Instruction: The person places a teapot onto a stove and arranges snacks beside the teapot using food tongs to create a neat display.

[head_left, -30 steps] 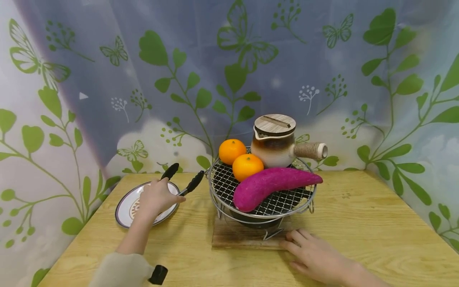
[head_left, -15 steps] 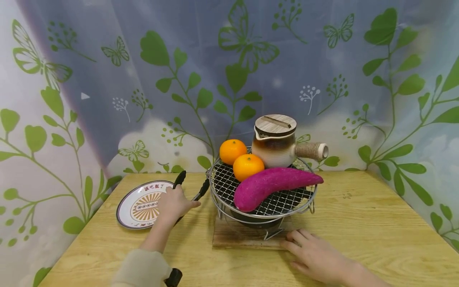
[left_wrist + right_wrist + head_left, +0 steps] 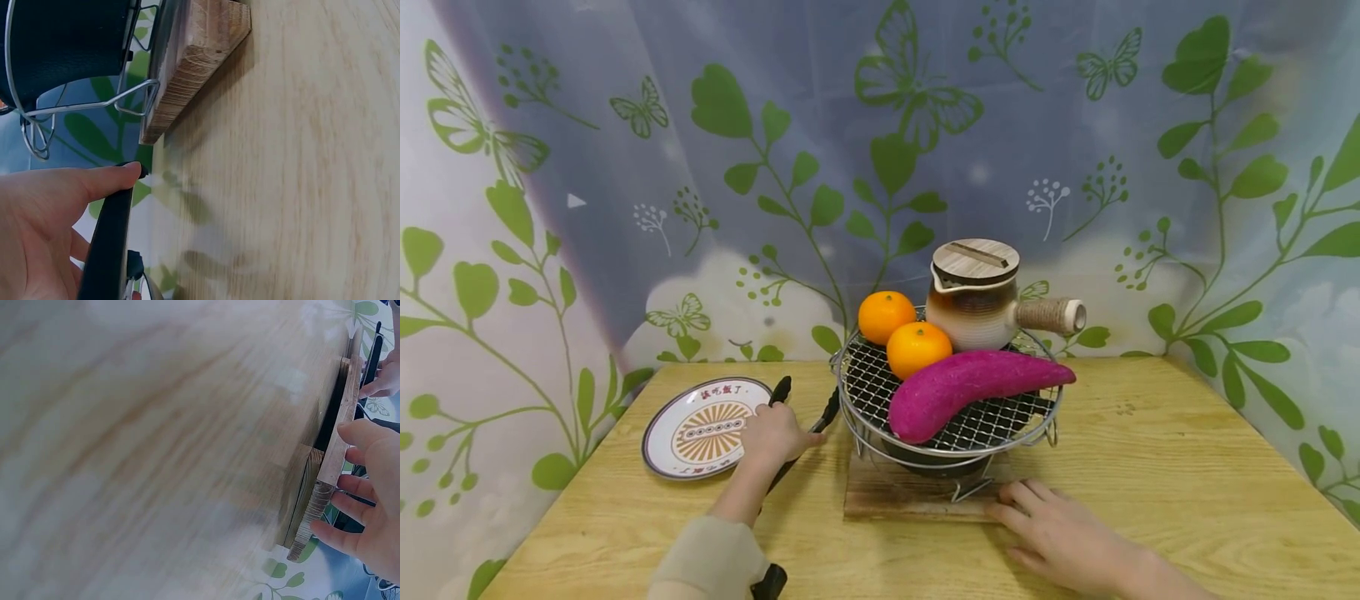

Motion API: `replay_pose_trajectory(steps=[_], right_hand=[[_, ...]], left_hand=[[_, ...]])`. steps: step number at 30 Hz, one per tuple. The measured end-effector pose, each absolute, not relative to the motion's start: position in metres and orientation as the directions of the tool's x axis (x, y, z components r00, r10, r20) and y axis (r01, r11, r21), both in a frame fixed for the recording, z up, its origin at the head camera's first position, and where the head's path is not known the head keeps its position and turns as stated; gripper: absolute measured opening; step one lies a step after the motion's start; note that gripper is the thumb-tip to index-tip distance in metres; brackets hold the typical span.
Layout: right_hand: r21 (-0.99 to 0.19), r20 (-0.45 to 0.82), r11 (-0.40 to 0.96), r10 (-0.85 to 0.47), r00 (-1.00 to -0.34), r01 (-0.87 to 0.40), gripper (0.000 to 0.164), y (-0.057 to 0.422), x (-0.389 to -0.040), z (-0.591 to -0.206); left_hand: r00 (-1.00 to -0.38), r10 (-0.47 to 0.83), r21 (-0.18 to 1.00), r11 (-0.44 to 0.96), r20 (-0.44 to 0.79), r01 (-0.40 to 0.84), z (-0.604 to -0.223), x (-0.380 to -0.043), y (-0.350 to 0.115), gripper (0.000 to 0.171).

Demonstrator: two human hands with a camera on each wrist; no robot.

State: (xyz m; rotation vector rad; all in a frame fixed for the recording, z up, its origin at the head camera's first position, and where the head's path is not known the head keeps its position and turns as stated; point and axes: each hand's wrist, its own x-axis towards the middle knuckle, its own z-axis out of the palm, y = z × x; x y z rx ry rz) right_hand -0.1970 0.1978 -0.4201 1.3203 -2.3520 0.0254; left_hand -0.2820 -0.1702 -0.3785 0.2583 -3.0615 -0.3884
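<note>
My left hand [image 3: 771,437] grips black-handled tongs [image 3: 784,471] beside the right rim of an oval plate [image 3: 658,458]. The tongs' two black tips are spread, pointing away from me, with nothing between them. In the left wrist view, my thumb presses along the black arm of the tongs [image 3: 106,250]. My right hand [image 3: 1067,537] lies at the near right corner of a wooden board [image 3: 910,504]. In the right wrist view, the fingers [image 3: 353,509] touch the edge of that board [image 3: 331,459], spread and fairly straight.
On the board stands a round grill with a wire mesh [image 3: 865,375]. It bears two oranges [image 3: 919,350], a purple sweet potato [image 3: 973,390] and a ceramic pot [image 3: 973,317] with a wooden lid, its handle pointing right. A patterned curtain [image 3: 820,167] hangs behind the table [image 3: 1180,467].
My left hand has moved right and slightly toward me with the tongs, from over the plate to its right side, uncovering the plate's printed pattern. The right hand has stayed put.
</note>
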Motion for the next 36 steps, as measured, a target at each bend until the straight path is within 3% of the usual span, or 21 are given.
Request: replay_pose_trajectory(steps=[15, 27, 36], right_hand=[[0.190, 0.363, 0.544, -0.812, -0.457, -0.817, 0.045, 0.196, -0.196, -0.419], [0.189, 0.371, 0.539, -0.813, -0.449, -0.820, 0.045, 0.197, -0.197, -0.418], [0.195, 0.387, 0.541, -0.809, -0.443, -0.818, 0.046, 0.198, -0.196, -0.419]], left_hand=[[-0.983, -0.181, 0.243, 0.952, -0.042, -0.186, -0.388, -0.282, -0.159, 0.099], [-0.980, -0.197, 0.302, 0.932, -0.036, -0.199, -0.394, -0.285, -0.155, 0.100], [-0.982, -0.186, 0.269, 0.945, -0.024, -0.186, -0.397, -0.283, -0.151, 0.098]])
